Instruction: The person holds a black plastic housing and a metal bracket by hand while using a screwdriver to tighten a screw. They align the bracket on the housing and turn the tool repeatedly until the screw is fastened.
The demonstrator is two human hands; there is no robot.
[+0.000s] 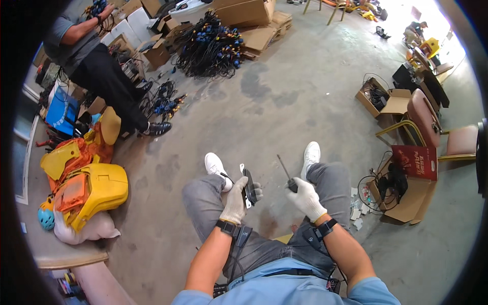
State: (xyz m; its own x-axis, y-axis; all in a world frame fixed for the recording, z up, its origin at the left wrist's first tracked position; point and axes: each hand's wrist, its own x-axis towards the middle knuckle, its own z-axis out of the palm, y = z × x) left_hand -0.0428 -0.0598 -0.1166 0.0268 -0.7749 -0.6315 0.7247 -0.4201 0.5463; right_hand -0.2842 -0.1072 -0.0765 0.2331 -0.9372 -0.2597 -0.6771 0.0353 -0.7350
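Observation:
My left hand (238,200), in a white glove, is closed around a flat black device (249,187) with pale metal tabs at its top and bottom ends. A short black cable sticks out beside it toward my left shoe. To the right, my gloved right hand (303,196) grips a screwdriver (283,170) by its dark handle. The shaft points up and to the left, away from my body. A gap separates the screwdriver from the device. Both hands are above the floor between my knees.
At left lie yellow plastic shells (101,195) and a blue helmet (46,218). A person (96,66) stands far left by a heap of black cables (208,48). Right of me are an open carton (406,203) with black parts, white scraps (358,208) and chairs (424,117).

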